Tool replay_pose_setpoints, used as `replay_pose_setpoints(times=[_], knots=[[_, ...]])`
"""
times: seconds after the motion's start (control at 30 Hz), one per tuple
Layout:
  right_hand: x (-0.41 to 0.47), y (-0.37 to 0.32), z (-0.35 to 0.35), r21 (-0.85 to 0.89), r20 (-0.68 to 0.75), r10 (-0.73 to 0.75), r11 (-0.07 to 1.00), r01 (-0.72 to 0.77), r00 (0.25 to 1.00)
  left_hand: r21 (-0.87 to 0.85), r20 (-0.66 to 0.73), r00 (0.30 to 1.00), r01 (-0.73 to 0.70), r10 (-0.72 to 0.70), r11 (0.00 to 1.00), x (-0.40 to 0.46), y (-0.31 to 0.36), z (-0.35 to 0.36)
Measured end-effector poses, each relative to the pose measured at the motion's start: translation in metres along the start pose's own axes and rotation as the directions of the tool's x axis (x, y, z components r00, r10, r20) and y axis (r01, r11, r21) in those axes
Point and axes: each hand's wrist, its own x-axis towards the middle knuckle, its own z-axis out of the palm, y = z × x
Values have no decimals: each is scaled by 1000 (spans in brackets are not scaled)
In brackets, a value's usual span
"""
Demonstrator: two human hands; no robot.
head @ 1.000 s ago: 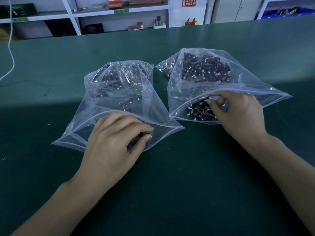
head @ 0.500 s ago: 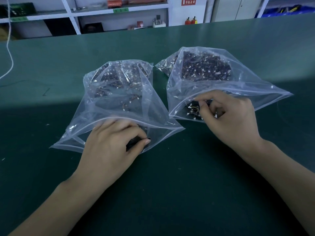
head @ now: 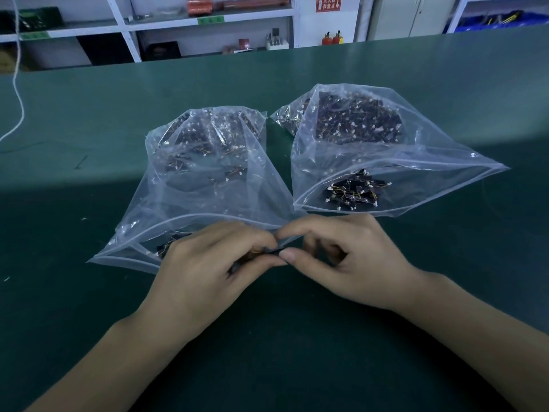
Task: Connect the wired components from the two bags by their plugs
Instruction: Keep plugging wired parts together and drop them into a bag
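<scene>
Wired parts point(head: 269, 253) sit pinched between my two hands, just in front of the mouth of the left bag point(head: 208, 185). I can only see a small dark piece with a hint of yellow wire showing between the fingertips; whether the plugs are joined is hidden from me. My left hand point(head: 208, 269) has its fingers curled round the dark piece, knuckles up, overlapping the near rim of the left bag. My right hand point(head: 341, 263) meets it from the other side, thumb and forefinger closed in a pinch on the same little bundle, the remaining fingers tucked under. More dark parts lie inside the left bag, piled toward its far end, with a few near its open mouth beside my left hand. To the right of the left bag, just beside it, lies the right bag point(head: 386, 156), mouth open toward me, with a small cluster of parts near its opening and a larger heap at the back. Both bags rest on the green table point(head: 89, 292).
</scene>
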Motion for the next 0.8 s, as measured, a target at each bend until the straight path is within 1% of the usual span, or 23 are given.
replay_pose_setpoints(times=[0.07, 0.2, 0.27, 0.33, 0.4, 0.53, 0.63, 0.8], knots=[[1, 1, 0, 5, -1, -3, 1000, 3, 1000, -11, -21, 1000, 11, -11, 1000, 1, 2, 1], [4, 5, -3, -28, -49, -23, 999, 22, 999, -70, -42, 998, 45, -48, 997, -1, 2, 2], [3, 5, -3, -53, -78, -34, 998, 29, 996, -111, -46, 992, 114, -119, 987, -3, 4, 3], [2, 5, -3, -63, -99, -42, 997, 36, 994, -159, -66, 973, 208, -221, 965, -3, 7, 2], [2, 5, -2, -63, -112, -52, 997, 45, 992, -164, -86, 963, 240, -257, 957, -2, 7, 1], [2, 5, -3, -60, -131, -65, 997, 58, 989, -97, -112, 976, 175, -186, 980, -2, 5, 2], [1, 6, -3, -35, -122, -59, 998, 55, 991, -92, -119, 979, 154, -164, 984, -2, 6, 3], [1, 6, -2, -47, -84, -27, 999, 23, 996, -121, -82, 992, 86, -97, 989, -1, 4, 2]])
